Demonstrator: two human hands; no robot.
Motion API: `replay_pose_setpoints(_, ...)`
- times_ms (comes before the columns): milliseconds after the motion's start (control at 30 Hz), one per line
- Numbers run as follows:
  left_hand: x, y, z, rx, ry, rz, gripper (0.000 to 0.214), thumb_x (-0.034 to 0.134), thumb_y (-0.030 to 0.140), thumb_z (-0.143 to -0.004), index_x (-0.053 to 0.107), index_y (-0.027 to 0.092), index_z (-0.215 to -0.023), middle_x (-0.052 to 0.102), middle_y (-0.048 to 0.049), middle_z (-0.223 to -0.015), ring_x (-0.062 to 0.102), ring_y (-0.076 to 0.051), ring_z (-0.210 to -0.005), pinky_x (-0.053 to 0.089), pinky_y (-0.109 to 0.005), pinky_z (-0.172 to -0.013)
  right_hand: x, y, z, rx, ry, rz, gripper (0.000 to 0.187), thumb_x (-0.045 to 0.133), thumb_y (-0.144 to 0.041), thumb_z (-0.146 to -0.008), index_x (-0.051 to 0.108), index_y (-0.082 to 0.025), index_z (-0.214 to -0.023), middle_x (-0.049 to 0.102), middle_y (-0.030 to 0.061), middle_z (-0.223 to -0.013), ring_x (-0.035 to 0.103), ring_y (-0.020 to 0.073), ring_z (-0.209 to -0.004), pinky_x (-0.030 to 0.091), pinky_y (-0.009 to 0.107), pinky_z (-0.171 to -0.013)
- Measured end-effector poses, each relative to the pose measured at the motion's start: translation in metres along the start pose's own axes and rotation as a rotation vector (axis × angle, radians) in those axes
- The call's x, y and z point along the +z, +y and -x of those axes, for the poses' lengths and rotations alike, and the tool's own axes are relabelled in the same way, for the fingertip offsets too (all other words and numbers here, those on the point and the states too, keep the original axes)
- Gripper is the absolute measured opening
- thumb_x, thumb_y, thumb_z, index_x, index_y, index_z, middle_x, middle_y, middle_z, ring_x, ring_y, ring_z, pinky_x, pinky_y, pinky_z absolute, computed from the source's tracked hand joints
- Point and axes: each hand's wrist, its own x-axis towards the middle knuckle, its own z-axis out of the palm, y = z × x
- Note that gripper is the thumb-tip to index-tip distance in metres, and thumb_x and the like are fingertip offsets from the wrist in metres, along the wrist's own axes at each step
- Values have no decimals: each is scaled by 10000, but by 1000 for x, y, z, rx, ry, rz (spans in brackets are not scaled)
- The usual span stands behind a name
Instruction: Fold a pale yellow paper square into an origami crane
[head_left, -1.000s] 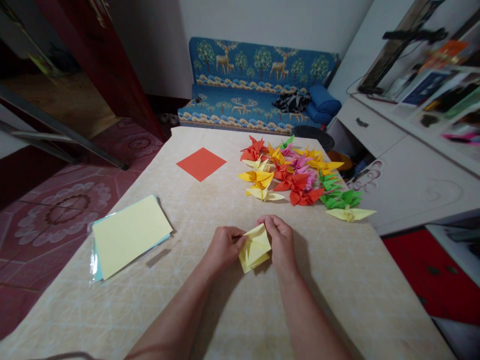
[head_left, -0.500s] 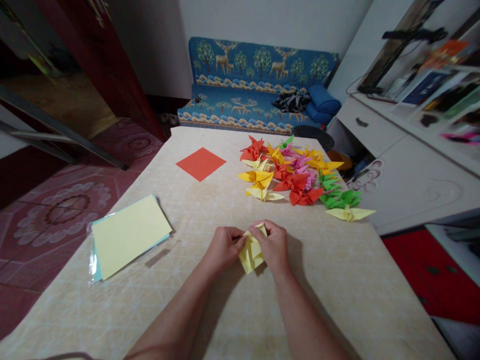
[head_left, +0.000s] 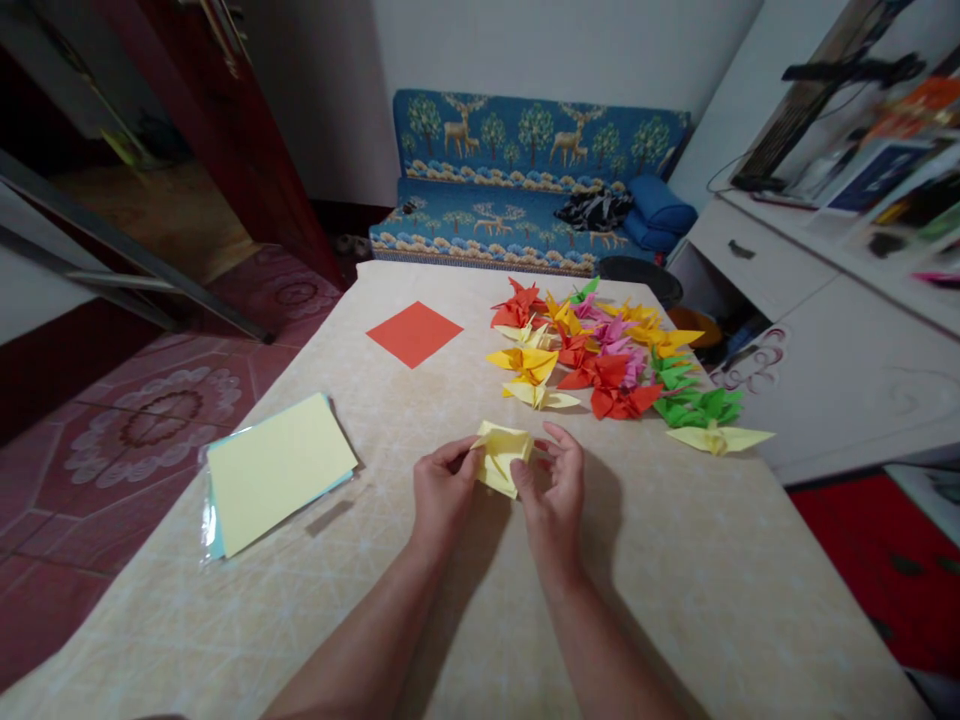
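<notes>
Between my hands is a small yellow sheet of origami paper [head_left: 499, 458], folded into a rough square with creases and loose flaps. My left hand [head_left: 444, 490] pinches its left edge between thumb and fingers. My right hand [head_left: 556, 495] has its thumb on the lower right of the paper, with the fingers curved at the right edge and the index finger raised. Ahead and to the right lie several folded paper cranes [head_left: 607, 372] in red, orange, yellow, pink and green. A flat red paper square [head_left: 415, 334] lies farther off, left of the cranes.
A stack of yellow and blue paper [head_left: 281, 475] on a clear plastic sleeve lies at the table's left. The cloth-covered table [head_left: 360, 620] ends near a blue patterned sofa [head_left: 487, 215]. A white cabinet [head_left: 847, 350] stands on the right, a metal ladder [head_left: 165, 285] on the left.
The yellow paper has turned and been raised slightly away from me. My right hand's fingers have spread from their tighter grip. The camera view has shifted a little.
</notes>
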Motion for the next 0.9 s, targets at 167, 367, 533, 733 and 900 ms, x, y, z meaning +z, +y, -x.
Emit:
replay_pose_setpoints(167,3,1,0,-74,181,253,238,700,317,-690,695,114,-815,696,-40,-697,587,-110,-542,441,-203,-505,9,-7,18,-206,64,48,310,667,-298,-757,532,-204,-1020,442,130,-1281,500,259,-1112,469,408,-838)
replay_pose_setpoints(367,4,-1,2,-50,174,288,189,711,296,-684,615,137,-721,636,9,-646,557,-80,-540,441,-180,-524,15,-10,17,-378,-37,286,152,616,-242,-802,642,-220,-950,382,101,-1343,492,246,-1124,481,373,-838)
replay_pose_setpoints(533,11,-2,7,-95,155,307,229,690,332,-707,555,155,-758,618,23,-638,558,-84,-528,434,-175,-484,17,-2,10,-291,-42,366,87,607,-253,-805,669,-210,-851,482,94,-1238,579,195,-941,487,317,-789)
replay_pose_setpoints(733,15,-1,11,-142,158,364,250,686,332,-718,504,168,-767,591,45,-622,550,-75,-521,444,-168,-491,15,2,5,-240,-37,373,70,630,-260,-784,659,-199,-771,592,67,-982,595,184,-865,465,277,-732)
replay_pose_setpoints(900,14,-2,10,-168,147,418,284,694,350,-708,476,179,-772,600,36,-645,575,-99,-551,483,-203,-502,13,6,-2,-171,-66,245,138,617,-221,-778,597,-177,-649,586,10,-695,569,144,-665,443,243,-632)
